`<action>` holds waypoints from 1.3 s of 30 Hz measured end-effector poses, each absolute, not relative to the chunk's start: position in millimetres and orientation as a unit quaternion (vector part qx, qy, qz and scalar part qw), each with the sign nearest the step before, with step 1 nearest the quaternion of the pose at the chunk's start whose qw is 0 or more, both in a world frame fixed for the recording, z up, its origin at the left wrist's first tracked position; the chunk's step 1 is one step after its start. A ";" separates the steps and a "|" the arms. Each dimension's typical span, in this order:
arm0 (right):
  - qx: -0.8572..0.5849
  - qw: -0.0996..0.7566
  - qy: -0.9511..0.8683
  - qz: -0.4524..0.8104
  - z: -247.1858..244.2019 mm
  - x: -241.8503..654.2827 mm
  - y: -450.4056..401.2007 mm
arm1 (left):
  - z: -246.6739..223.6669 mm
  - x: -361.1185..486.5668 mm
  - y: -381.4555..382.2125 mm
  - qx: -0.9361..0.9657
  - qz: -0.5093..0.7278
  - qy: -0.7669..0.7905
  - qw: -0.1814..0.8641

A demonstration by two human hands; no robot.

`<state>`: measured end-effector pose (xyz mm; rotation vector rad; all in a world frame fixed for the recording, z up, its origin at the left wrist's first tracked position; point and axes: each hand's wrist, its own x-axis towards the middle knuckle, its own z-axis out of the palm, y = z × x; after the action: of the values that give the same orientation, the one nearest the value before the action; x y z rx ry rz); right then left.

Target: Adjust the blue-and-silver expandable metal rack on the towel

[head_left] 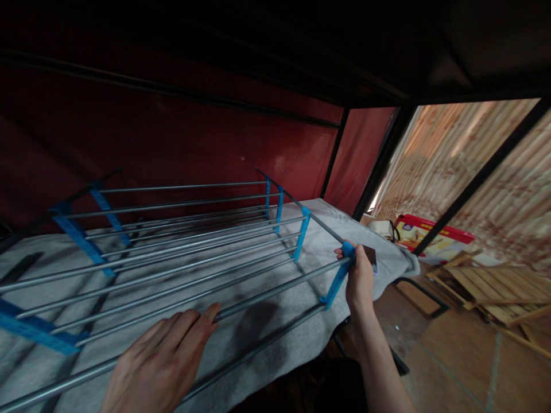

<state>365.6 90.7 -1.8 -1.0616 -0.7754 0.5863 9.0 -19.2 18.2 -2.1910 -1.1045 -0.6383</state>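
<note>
A rack of grey metal tubes (198,232) and blue plastic connectors lies on a grey cloth (275,338). My left hand (161,358) is closed over the nearest long tube (275,287), its fingertips hidden on the far side. At the near right corner, my right hand (360,278) grips a blue connector (338,281), where the long tube meets the end bar (325,225). Several other blue connectors (302,235) stand upright along the right end, and more (86,244) are at the left. Just behind my right hand is a flat dark rectangular thing (370,258), partly hidden.
A dark red panel (193,137) rises behind the rack, with a dark surface low overhead. Black frame posts (383,160) stand at the right. Beyond them are a red and yellow box (430,235) and folded wooden slatted furniture (503,289) on the tiled floor (456,355).
</note>
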 end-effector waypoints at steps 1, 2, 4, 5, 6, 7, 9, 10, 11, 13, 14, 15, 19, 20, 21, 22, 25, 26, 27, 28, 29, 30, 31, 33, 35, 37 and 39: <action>-0.496 0.747 -0.363 0.254 -1.8 365.8 90.7 | 17.7 8.7 -19.5 -0.825 -0.237 -0.417 0.298; -0.507 0.739 -0.373 0.238 -1.3 365.9 90.4 | 17.6 8.7 -19.8 -0.826 -0.233 -0.418 0.298; -0.531 0.722 -0.392 0.208 0.7 365.5 89.0 | 18.4 9.3 -20.6 -0.827 -0.228 -0.417 0.301; -0.542 0.714 -0.397 0.197 2.1 365.0 88.2 | 19.3 9.8 -20.9 -0.827 -0.227 -0.416 0.304; -0.553 0.707 -0.399 0.189 3.6 364.5 87.4 | 20.5 10.6 -21.2 -0.826 -0.228 -0.415 0.307; -0.563 0.701 -0.398 0.182 5.1 363.8 86.7 | 21.8 11.4 -21.4 -0.824 -0.231 -0.414 0.309; -0.579 0.693 -0.394 0.170 7.8 362.6 85.6 | 24.3 13.0 -21.4 -0.823 -0.241 -0.414 0.307; -0.585 0.689 -0.394 0.164 8.8 362.1 85.3 | 25.2 13.7 -21.2 -0.823 -0.245 -0.414 0.303; -0.589 0.686 -0.397 0.158 9.6 361.7 85.0 | 25.8 14.3 -20.8 -0.823 -0.249 -0.415 0.299; -0.590 0.682 -0.404 0.150 10.5 361.1 85.0 | 26.2 15.2 -19.8 -0.824 -0.254 -0.416 0.289; -0.589 0.683 -0.406 0.148 10.5 360.9 85.3 | 26.2 15.6 -19.3 -0.824 -0.256 -0.416 0.286; -0.588 0.684 -0.405 0.148 10.4 360.6 85.6 | 26.2 15.9 -18.8 -0.825 -0.258 -0.415 0.284; -0.589 0.694 -0.386 0.152 9.2 359.4 88.1 | 27.9 17.4 -19.0 -0.820 -0.261 -0.417 0.293; -0.589 0.696 -0.380 0.153 8.8 359.1 88.8 | 28.7 17.8 -19.5 -0.819 -0.260 -0.417 0.295; -0.589 0.700 -0.374 0.155 8.5 358.8 89.5 | 29.4 18.1 -20.0 -0.819 -0.258 -0.418 0.296; -0.588 0.703 -0.368 0.158 8.2 358.6 90.1 | 30.0 18.2 -20.6 -0.820 -0.256 -0.418 0.297; -0.586 0.710 -0.352 0.166 8.3 357.9 91.3 | 29.9 17.7 -21.9 -0.822 -0.250 -0.419 0.295; -0.588 0.710 -0.350 0.167 8.6 357.7 91.3 | 29.3 17.4 -22.2 -0.822 -0.249 -0.419 0.294; -0.591 0.707 -0.350 0.167 8.9 357.6 91.2 | 28.7 17.0 -22.4 -0.822 -0.250 -0.420 0.293; -0.595 0.704 -0.350 0.167 9.3 357.5 91.0 | 28.0 16.7 -22.4 -0.822 -0.251 -0.421 0.291; -0.599 0.700 -0.351 0.168 9.7 357.4 90.6 | 27.4 16.3 -22.4 -0.821 -0.253 -0.422 0.289; -0.602 0.698 -0.350 0.170 10.0 357.3 90.3 | 26.9 16.0 -22.4 -0.821 -0.255 -0.423 0.287; -0.603 0.696 -0.348 0.173 10.1 357.3 90.2 | 26.4 15.7 -22.3 -0.821 -0.256 -0.424 0.284; -0.604 0.696 -0.344 0.179 9.9 357.3 90.2 | 25.7 14.9 -22.2 -0.821 -0.256 -0.426 0.282; -0.602 0.699 -0.339 0.183 9.5 357.4 90.7 | 24.9 13.6 -22.4 -0.820 -0.254 -0.427 0.283; -0.605 0.697 -0.340 0.181 9.1 357.4 91.1 | 24.2 12.1 -23.0 -0.822 -0.242 -0.434 0.278; -0.611 0.692 -0.344 0.174 9.2 357.2 90.8 | 23.9 11.2 -23.8 -0.826 -0.223 -0.446 0.264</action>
<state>357.2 90.8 9.2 -1.3646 -0.7694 0.3885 11.2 -23.8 23.9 -2.2321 -1.2043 -0.6028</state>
